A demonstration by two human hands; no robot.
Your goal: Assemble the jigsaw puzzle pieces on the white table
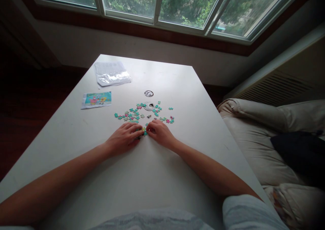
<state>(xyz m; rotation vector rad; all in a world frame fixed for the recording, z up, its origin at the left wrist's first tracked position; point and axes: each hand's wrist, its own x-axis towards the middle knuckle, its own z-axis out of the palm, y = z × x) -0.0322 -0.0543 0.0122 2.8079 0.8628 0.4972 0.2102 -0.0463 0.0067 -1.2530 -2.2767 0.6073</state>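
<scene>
Small jigsaw puzzle pieces (pixel 133 115), mostly teal with some pink ones, lie scattered across the white table (pixel 152 176). My left hand (pixel 127 134) is curved over a small group of pieces near me, its fingertips on them and covering most of the group. Right beside it, my right hand (pixel 160 132) has its thumb and fingers pinched at a teal puzzle piece (pixel 145 133) on the group's edge. The fingertips of both hands almost meet there. Under the hands, how the pieces fit together cannot be made out.
Beyond the pieces are a round silvery lid (pixel 149 106) and a round opening (pixel 149 93) in the tabletop. To the left lie a cartoon picture sheet (pixel 96 99) and a clear plastic packet with paper (pixel 113 73). A beige sofa (pixel 254 121) stands at the right.
</scene>
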